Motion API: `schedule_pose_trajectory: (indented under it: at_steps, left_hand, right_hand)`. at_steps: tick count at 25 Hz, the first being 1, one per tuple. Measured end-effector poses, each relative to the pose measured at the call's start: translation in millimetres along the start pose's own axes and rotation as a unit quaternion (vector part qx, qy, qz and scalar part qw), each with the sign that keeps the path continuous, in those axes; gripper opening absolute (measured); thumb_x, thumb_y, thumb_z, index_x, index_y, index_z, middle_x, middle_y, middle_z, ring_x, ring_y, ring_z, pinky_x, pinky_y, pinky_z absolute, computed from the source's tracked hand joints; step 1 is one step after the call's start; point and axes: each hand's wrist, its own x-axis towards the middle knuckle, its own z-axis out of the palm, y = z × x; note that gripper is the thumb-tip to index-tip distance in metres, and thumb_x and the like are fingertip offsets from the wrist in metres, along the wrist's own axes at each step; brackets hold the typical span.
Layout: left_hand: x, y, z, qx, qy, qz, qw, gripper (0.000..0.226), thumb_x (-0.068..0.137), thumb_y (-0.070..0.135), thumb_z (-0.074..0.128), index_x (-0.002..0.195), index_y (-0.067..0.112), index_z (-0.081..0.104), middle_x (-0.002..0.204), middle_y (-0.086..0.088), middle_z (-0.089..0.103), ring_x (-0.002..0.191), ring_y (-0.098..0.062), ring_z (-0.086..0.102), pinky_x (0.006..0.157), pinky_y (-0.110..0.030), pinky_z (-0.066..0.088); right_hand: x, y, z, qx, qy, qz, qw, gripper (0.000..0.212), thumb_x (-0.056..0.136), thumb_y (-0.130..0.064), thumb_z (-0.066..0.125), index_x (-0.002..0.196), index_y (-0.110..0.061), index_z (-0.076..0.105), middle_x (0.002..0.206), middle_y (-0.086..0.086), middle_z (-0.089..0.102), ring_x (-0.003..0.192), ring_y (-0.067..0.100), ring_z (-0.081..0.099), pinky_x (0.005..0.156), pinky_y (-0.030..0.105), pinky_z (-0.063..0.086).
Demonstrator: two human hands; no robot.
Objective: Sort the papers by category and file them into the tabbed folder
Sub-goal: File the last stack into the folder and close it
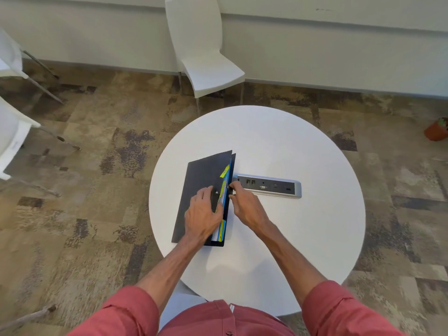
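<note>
Holding yellow-tabbed papers (215,236), the dark folder (201,175) lies on the white table (291,238).

Matt dark folder (201,190) on a smooth white table (291,146); brushed-metal socket strip (269,186); rough mottled carpet (97,141).

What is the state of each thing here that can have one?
folder: lies on the table, almost closed, cover slightly raised.
tabs: stick out at the folder's open edge.
left hand: holds the cover at the open edge.
right hand: pinches the folder's open edge.
socket panel: set in the table, nothing plugged in.
chair: upright, unoccupied.
</note>
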Motion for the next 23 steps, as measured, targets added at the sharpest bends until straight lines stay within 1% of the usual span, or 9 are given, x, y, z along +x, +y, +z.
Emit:
schedule_pose_trajectory:
  at_steps: [2, 4, 7, 9, 11, 13, 15, 19, 23]
  left_hand:
    - [-1.8, 2.7, 14.7, 0.003, -0.056, -0.005, 0.998, 0.072, 0.097, 0.064, 0.053, 0.158, 0.027, 0.042, 0.164, 0.002, 0.044, 0.149, -0.023, 0.043, 0.105, -0.054, 0.054]
    - [-5.6, 3.6, 26.6, 0.005, -0.114, 0.010, 0.993, 0.079, 0.098, 0.070, 0.048, 0.164, 0.027, 0.035, 0.172, 0.000, 0.033, 0.159, -0.023, 0.029, 0.115, -0.057, 0.047]
    - [-9.9, -6.1, 44.2, 0.034, -0.183, 0.072, 0.980, 0.074, 0.106, 0.056, 0.047, 0.169, 0.025, 0.025, 0.177, -0.004, 0.022, 0.163, -0.027, 0.018, 0.125, -0.055, 0.036]
    - [-14.7, -16.1, 57.9, 0.073, -0.222, 0.118, 0.965, 0.075, 0.106, 0.049, 0.047, 0.171, 0.024, 0.020, 0.179, -0.006, 0.012, 0.165, -0.028, 0.011, 0.128, -0.057, 0.028]
    - [-22.0, -22.6, 71.2, 0.117, -0.264, 0.146, 0.946, 0.080, 0.104, 0.047, 0.051, 0.172, 0.028, 0.012, 0.181, -0.004, 0.002, 0.166, -0.028, 0.004, 0.129, -0.059, 0.025]
    - [-31.4, -24.8, 81.7, 0.155, -0.300, 0.170, 0.926, 0.087, 0.103, 0.046, 0.055, 0.172, 0.032, 0.005, 0.181, -0.001, -0.006, 0.166, -0.029, 0.004, 0.130, -0.059, 0.023]
    - [-41.8, -21.9, 90.2, 0.183, -0.313, 0.192, 0.912, 0.090, 0.100, 0.043, 0.058, 0.172, 0.032, 0.003, 0.181, -0.001, -0.006, 0.165, -0.030, 0.009, 0.129, -0.057, 0.027]
    - [-61.4, -16.1, 104.8, 0.216, -0.309, 0.199, 0.904, 0.092, 0.097, 0.040, 0.062, 0.171, 0.029, 0.008, 0.180, -0.006, 0.000, 0.162, -0.033, 0.016, 0.127, -0.055, 0.031]
    - [-73.2, -15.3, 108.5, 0.228, -0.302, 0.207, 0.902, 0.094, 0.094, 0.041, 0.068, 0.170, 0.027, 0.015, 0.179, -0.008, 0.008, 0.158, -0.034, 0.024, 0.122, -0.053, 0.037]
  right_hand:
    - [-8.5, 8.3, 1.6, 0.046, 0.002, 0.014, 0.999, 0.026, 0.105, -0.017, 0.055, 0.130, -0.020, 0.047, 0.112, 0.009, 0.076, 0.091, 0.039, 0.071, 0.074, 0.045, 0.057]
    - [-17.5, 19.0, 3.7, 0.097, 0.013, 0.036, 0.995, 0.026, 0.106, -0.016, 0.054, 0.130, -0.023, 0.048, 0.114, 0.005, 0.076, 0.092, 0.034, 0.072, 0.075, 0.042, 0.056]
    - [-34.5, 47.7, 7.4, 0.129, 0.010, 0.064, 0.989, 0.021, 0.108, -0.022, 0.053, 0.128, -0.028, 0.049, 0.120, -0.002, 0.076, 0.101, 0.029, 0.073, 0.082, 0.044, 0.058]
    - [-49.8, 71.5, 8.4, 0.111, -0.004, 0.079, 0.991, 0.018, 0.108, -0.023, 0.054, 0.125, -0.029, 0.048, 0.115, 0.000, 0.077, 0.103, 0.030, 0.073, 0.082, 0.045, 0.058]
    - [-66.4, 94.5, 8.1, 0.098, -0.013, 0.093, 0.991, 0.017, 0.107, -0.021, 0.055, 0.122, -0.028, 0.048, 0.108, 0.001, 0.077, 0.101, 0.031, 0.072, 0.079, 0.042, 0.057]
    - [-82.3, 110.8, 9.5, 0.096, -0.013, 0.105, 0.990, 0.019, 0.106, -0.017, 0.055, 0.121, -0.028, 0.050, 0.109, -0.004, 0.075, 0.101, 0.024, 0.073, 0.080, 0.039, 0.056]
    - [-96.2, 122.5, 14.0, 0.086, -0.009, 0.112, 0.990, 0.022, 0.105, -0.013, 0.056, 0.123, -0.026, 0.055, 0.118, -0.006, 0.070, 0.108, 0.018, 0.070, 0.086, 0.040, 0.057]
    - [-116.6, 135.9, 27.2, 0.021, 0.018, 0.107, 0.994, 0.025, 0.100, -0.009, 0.063, 0.124, -0.017, 0.062, 0.122, 0.000, 0.056, 0.106, 0.022, 0.064, 0.085, 0.039, 0.057]
    - [-123.4, 134.2, 37.4, -0.035, 0.012, 0.110, 0.993, 0.018, 0.097, -0.010, 0.067, 0.115, -0.014, 0.065, 0.115, 0.002, 0.056, 0.096, 0.026, 0.062, 0.081, 0.044, 0.057]
